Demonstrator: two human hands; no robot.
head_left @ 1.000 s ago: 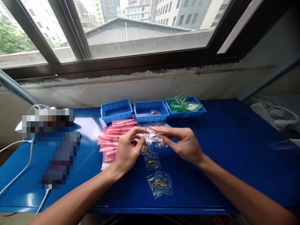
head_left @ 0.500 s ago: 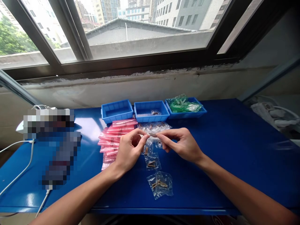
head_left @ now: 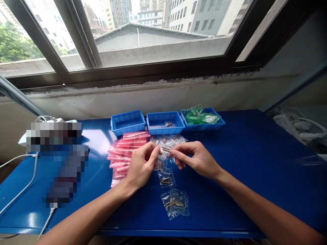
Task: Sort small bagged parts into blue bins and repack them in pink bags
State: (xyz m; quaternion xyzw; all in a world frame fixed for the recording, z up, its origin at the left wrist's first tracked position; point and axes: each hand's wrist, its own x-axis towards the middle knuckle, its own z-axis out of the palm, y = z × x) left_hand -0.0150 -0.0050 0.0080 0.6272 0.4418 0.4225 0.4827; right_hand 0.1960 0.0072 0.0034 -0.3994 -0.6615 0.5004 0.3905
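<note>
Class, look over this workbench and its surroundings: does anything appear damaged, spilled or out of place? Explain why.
Damage shows on the wall, just below the window frame: its paint looks ragged and flaking. No spill stands out on the table; the pink bags overlap unevenly, which looks casual rather than wrong.

Small packing corner, perhaps a workshop, by a window [head_left: 153, 69]
A blue desk [head_left: 250, 153] carries plastic bins [head_left: 166, 130], pink bags [head_left: 127, 157] and clear packets [head_left: 170, 174] of small metal parts [head_left: 165, 182].
</note>
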